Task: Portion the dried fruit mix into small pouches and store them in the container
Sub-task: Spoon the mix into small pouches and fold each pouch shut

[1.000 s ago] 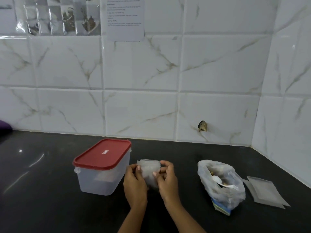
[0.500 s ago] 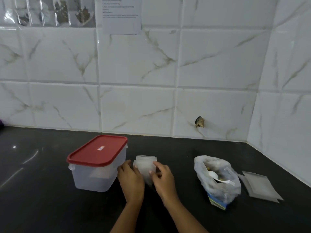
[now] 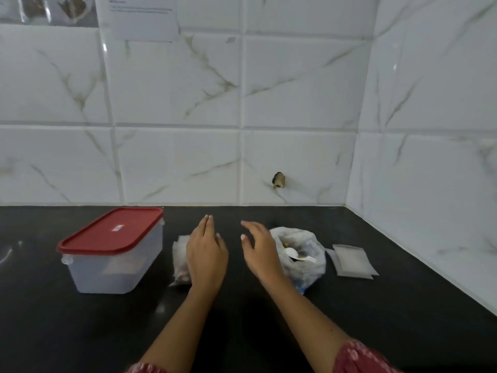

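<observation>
A filled small pouch (image 3: 179, 262) lies flat on the black counter (image 3: 376, 332), just right of the clear container (image 3: 113, 267) with its red lid (image 3: 110, 231) closed. My left hand (image 3: 207, 254) hovers flat over the pouch's right side, fingers extended, holding nothing. My right hand (image 3: 259, 251) is open with fingers spread, in the air beside the clear bag of dried fruit mix (image 3: 301, 254). A white spoon (image 3: 295, 254) rests inside that bag. Empty pouches (image 3: 351, 261) lie stacked to the bag's right.
White marble tiles form the back wall and the right wall, meeting in a corner at the far right. A paper sheet (image 3: 142, 20) hangs on the tiles above. A chipped hole (image 3: 279, 180) marks the wall behind the bag.
Both hands held the pouch upright between them; now the pouch lies on the counter and both hands have let go and spread apart. The camera has moved closer.
</observation>
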The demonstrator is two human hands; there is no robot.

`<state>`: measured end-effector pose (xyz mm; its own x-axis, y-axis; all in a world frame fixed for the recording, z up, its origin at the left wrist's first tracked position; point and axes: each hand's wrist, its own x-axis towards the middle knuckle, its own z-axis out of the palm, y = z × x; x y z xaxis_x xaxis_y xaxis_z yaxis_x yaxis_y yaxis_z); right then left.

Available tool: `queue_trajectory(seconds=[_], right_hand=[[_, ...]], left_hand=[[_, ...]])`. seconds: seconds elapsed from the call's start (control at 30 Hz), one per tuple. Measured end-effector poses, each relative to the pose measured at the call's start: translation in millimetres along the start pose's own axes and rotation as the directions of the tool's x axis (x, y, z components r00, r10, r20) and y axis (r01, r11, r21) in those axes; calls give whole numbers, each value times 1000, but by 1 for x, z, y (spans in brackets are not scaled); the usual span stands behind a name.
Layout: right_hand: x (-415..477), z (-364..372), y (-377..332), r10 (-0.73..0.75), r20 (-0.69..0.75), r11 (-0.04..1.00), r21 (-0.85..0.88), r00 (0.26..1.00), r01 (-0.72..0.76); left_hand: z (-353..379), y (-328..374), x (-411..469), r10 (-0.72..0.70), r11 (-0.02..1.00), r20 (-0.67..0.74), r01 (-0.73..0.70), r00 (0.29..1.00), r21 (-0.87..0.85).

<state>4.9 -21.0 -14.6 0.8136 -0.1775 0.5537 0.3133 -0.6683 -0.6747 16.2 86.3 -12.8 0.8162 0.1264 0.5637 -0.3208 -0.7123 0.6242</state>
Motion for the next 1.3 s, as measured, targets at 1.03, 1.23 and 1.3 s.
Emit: queue_trajectory(seconds=[1.03, 1.23, 1.3], right_hand=[[-23, -160, 166, 427, -231, 856, -209, 874, -473], [-26, -164, 163, 409, -351, 900, 2, 842, -436], [-28, -166, 160, 408, -390, 911, 112, 825, -398]], left_hand=[[182, 178, -66, 53, 979, 597, -160, 801, 128], [183, 178, -71, 30, 990, 488, 41, 872, -132], [178, 182, -71, 14, 949, 473, 138, 881, -285]])
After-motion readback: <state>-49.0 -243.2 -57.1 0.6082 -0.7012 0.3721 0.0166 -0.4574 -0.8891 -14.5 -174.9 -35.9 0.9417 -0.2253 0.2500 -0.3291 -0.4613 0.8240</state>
